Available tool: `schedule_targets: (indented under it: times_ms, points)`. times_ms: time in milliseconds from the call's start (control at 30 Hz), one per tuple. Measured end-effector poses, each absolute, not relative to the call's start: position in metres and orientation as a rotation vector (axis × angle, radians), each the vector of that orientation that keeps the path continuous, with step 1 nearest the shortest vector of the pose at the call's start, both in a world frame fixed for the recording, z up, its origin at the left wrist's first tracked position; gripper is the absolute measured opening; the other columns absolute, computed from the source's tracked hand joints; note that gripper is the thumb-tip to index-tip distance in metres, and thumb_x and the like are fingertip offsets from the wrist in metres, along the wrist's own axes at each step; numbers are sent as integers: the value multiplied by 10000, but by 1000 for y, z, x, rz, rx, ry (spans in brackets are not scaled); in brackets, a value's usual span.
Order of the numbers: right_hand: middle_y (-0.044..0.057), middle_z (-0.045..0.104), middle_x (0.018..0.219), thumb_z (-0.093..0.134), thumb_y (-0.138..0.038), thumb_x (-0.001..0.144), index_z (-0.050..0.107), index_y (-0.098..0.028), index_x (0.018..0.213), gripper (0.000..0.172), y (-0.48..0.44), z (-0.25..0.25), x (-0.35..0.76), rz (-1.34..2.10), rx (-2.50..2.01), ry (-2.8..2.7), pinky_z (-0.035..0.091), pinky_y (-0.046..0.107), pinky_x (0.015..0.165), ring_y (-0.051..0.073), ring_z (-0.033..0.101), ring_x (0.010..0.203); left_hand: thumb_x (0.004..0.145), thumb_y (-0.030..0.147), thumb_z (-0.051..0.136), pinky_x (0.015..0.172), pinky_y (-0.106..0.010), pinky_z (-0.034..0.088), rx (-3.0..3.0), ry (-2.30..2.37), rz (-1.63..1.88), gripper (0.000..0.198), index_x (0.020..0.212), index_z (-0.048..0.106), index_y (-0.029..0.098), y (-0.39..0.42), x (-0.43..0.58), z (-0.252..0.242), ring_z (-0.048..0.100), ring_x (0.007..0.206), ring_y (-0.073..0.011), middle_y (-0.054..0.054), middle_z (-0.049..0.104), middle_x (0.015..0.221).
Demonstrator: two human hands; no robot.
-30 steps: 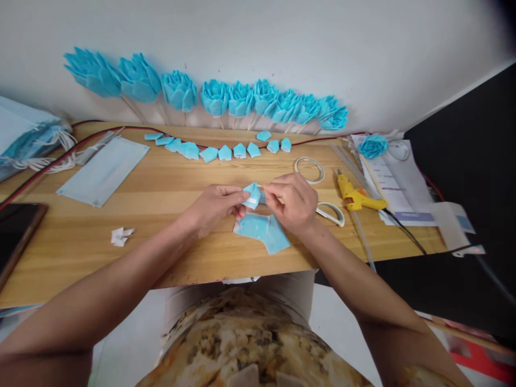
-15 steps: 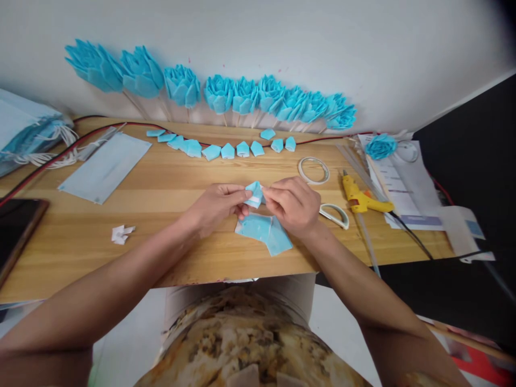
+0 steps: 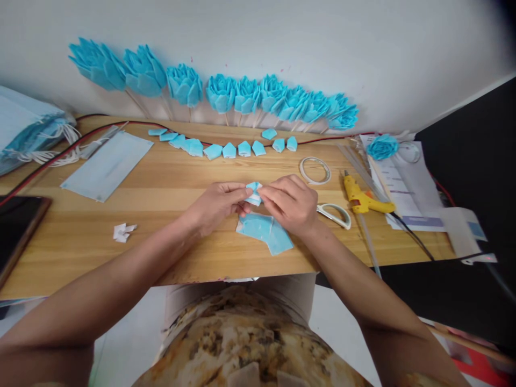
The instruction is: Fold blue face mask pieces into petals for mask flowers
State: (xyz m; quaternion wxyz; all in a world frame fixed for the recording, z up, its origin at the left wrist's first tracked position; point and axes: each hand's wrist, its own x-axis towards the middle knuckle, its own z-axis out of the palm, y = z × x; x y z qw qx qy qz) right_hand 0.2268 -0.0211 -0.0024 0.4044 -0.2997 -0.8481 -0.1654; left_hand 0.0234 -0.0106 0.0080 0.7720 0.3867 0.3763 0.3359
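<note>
Between thumb and fingers, my left hand (image 3: 220, 207) pinches a small folded blue fabric piece (image 3: 253, 200) with a white strip across it. My right hand (image 3: 293, 203) has its fingers closed at the right edge of the same piece, pinching its upper corner. Just below both hands, flat blue fabric pieces (image 3: 262, 230) lie on the table. Scissors (image 3: 341, 216) rest right beside my right hand, their blades hidden by it. Farther back runs a row of folded blue petals (image 3: 229, 150).
Blue fabric flowers (image 3: 220, 94) on sticks lean against the wall. A tape roll (image 3: 315, 171) and a yellow glue gun (image 3: 358, 198) lie at the right. A blue mask sheet (image 3: 107, 166), white scraps (image 3: 123, 233) and a phone (image 3: 20, 231) are at the left.
My right hand's fingers have shifted slightly left over the folded piece, whose top now looks more folded down. The whole view has moved a little.
</note>
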Motion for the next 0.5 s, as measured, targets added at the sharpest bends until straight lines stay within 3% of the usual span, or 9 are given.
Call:
schedule_targets:
  times_ms: [267,500]
  points:
    - [39,739,913,595,-144,928,727,-255,1145,277,-22,-2,228,-225,-779,-2191,515,352,681,189,638,783,703,360,902,599,-224,483,801,745,750,292,771,753,118,-7,20,7,613,618,-99,-19,685,696]
    - [50,728,1031,513,-283,1016,697,-282,1272,315,-23,2,230,365,-1069,-1841,563,364,772,194,666,905,757,389,849,610,-228,479,946,832,766,278,772,729,138,-5,20,3,595,614,-104,-6,659,647]
